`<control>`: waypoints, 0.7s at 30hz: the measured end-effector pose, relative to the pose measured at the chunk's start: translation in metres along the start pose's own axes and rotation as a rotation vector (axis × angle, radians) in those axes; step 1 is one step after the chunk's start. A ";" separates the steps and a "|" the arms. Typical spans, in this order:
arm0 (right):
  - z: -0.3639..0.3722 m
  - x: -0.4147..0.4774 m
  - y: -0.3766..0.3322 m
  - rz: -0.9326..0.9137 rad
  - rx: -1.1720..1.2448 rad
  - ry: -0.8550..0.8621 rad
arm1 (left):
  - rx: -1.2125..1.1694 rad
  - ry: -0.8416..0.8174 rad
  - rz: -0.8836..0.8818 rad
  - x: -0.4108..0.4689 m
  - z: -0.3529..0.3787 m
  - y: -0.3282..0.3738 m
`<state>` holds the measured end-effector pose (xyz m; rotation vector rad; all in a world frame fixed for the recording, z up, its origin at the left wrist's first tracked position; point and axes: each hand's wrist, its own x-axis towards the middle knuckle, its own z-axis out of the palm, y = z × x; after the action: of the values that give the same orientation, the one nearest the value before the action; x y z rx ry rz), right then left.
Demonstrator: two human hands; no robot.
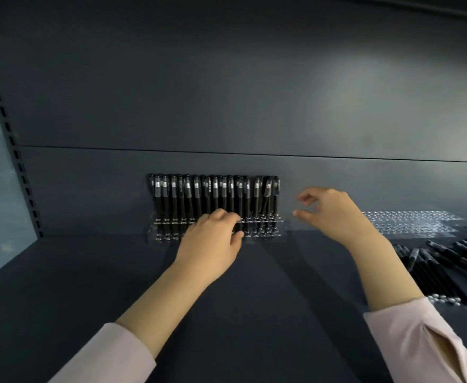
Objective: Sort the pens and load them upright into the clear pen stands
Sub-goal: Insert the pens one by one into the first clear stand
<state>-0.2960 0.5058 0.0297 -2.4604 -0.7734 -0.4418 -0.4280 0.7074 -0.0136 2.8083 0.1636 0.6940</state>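
A clear pen stand [276,229] stands against the back panel of a dark shelf, filled with several black pens [188,194] standing upright. My left hand [213,236] lies against the front of the stand, fingers curled round its front edge. My right hand [334,211] hovers just right of the stand, fingers relaxed and spread, holding nothing. Loose black pens [434,269] lie in a pile at the right of the shelf.
Empty clear pen stands [409,222] lie at the back right, behind the loose pens. The shelf's back panel [226,106] rises close behind the stand. A slotted upright [11,139] borders the left side. Bare shelf surface [88,272] stretches front and left.
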 end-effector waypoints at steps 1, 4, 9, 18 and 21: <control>-0.008 -0.004 0.012 0.008 -0.002 -0.018 | -0.046 -0.019 -0.009 0.002 0.005 0.015; -0.029 -0.016 0.054 0.028 0.008 -0.067 | -0.149 -0.098 -0.029 0.010 0.029 0.063; -0.054 -0.037 0.135 0.074 0.073 -0.183 | -0.238 -0.276 -0.052 0.020 0.081 0.148; -0.068 -0.047 0.227 0.048 0.335 -0.265 | -0.208 -0.306 -0.189 0.043 0.134 0.245; -0.064 -0.046 0.227 0.006 0.427 -0.290 | -0.266 -0.295 -0.294 0.049 0.141 0.258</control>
<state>-0.2049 0.2901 -0.0249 -2.1415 -0.8716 0.0854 -0.3057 0.4372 -0.0453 2.5195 0.3884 0.2133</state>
